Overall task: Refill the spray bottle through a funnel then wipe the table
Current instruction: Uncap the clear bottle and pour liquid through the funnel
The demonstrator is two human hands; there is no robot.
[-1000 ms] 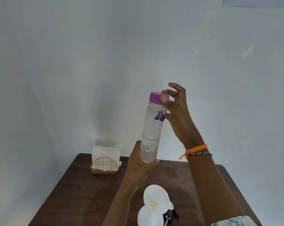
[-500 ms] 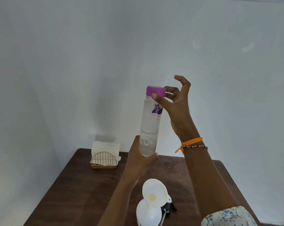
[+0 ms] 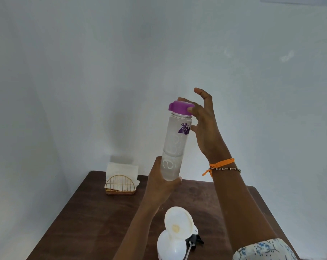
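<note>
Left hand (image 3: pixel 160 186) grips the clear water bottle (image 3: pixel 175 145) near its base; right hand (image 3: pixel 204 124) pinches the tilted purple cap (image 3: pixel 180 107), other fingers (image 3: pixel 203 93) spread above the tabletop (image 3: pixel 95 218).

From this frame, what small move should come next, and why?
Probably lift the purple cap clear with the right hand: it sits tilted on the water bottle, which the left hand holds by its base above the funnel that waits in the white spray bottle.
</note>
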